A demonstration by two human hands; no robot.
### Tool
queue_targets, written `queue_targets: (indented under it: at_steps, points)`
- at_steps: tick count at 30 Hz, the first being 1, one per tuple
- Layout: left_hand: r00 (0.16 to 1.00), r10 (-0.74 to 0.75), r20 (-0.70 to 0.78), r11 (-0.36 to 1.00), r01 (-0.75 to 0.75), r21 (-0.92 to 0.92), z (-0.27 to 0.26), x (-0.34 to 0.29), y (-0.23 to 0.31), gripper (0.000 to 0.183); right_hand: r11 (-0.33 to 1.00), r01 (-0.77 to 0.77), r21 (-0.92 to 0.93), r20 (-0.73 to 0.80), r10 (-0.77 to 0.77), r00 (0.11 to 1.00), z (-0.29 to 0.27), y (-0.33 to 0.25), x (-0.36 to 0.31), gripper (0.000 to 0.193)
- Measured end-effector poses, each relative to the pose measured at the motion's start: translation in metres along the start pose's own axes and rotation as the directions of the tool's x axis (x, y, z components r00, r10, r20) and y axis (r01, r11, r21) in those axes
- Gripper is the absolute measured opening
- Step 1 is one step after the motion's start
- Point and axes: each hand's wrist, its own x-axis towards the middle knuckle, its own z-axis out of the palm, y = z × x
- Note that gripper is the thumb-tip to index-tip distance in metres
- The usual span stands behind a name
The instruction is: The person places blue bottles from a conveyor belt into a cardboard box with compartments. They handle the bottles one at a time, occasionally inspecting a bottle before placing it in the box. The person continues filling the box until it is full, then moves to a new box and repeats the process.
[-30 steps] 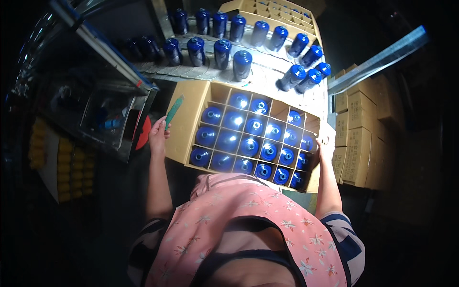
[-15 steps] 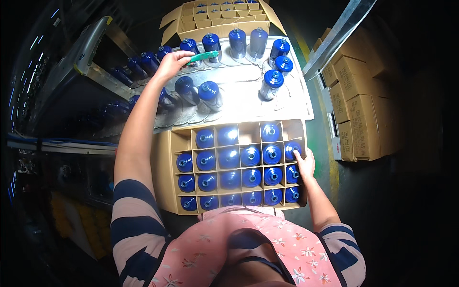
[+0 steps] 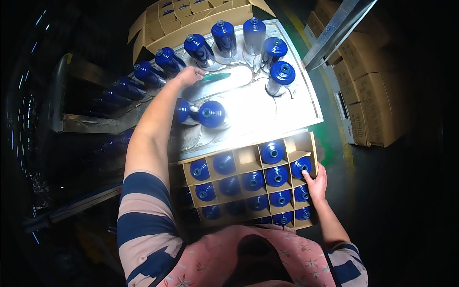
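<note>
My left hand (image 3: 192, 75) is closed on a flat green strip-like tool (image 3: 216, 76), blurred, held out over the metal conveyor top (image 3: 224, 89). Around it stand upright blue bottles with narrow open necks; one such blue bottle (image 3: 199, 49) is just behind the hand. Nearer me, another blue bottle (image 3: 211, 115) stands beside one partly covered by my left forearm. My right hand (image 3: 316, 182) grips the right wall of an open cardboard box (image 3: 313, 148), its thumb against a blue bottle (image 3: 301, 167) inside. Cardboard dividers separate the bottles there, necks up; some back cells hold none.
A second open divided cardboard box (image 3: 201, 28) stands beyond the conveyor. A slanted metal post (image 3: 334, 36) rises at the right, with stacked closed cartons (image 3: 377, 105) behind it. A metal frame (image 3: 88, 123) borders the conveyor at the left.
My left hand has moved lower over the conveyor, still holding the green tool. The view has shifted and tilted. My right hand keeps its grip on the box wall.
</note>
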Motion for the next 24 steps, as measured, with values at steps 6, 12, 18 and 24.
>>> queue_targets:
  at_steps: [6, 12, 18, 24]
  points:
    - [0.939, 0.291, -0.185, 0.956, -0.28, 0.086, 0.043, -0.008, 0.137, 0.038, 0.996, 0.073, 0.049, -0.008, -0.073, 0.997, -0.024, 0.085, 0.107, 0.055]
    - [0.803, 0.592, 0.072, 0.788, -0.595, 0.161, 0.074, -0.137, 0.125, 0.049, 0.999, 0.02, 0.039, -0.014, -0.02, 1.0, 0.001, 0.041, 0.039, 0.054]
    - [0.794, 0.575, -0.198, 0.803, -0.594, -0.052, 0.092, -0.174, 0.076, 0.037, 0.998, 0.06, 0.016, -0.084, -0.058, 0.995, 0.022, -0.007, -0.03, 0.053]
    - [0.641, 0.652, -0.405, 0.702, -0.712, 0.003, 0.13, -0.215, 0.078, 0.033, 0.997, -0.076, 0.0, -0.026, 0.076, 0.997, 0.016, 0.004, -0.04, 0.052]
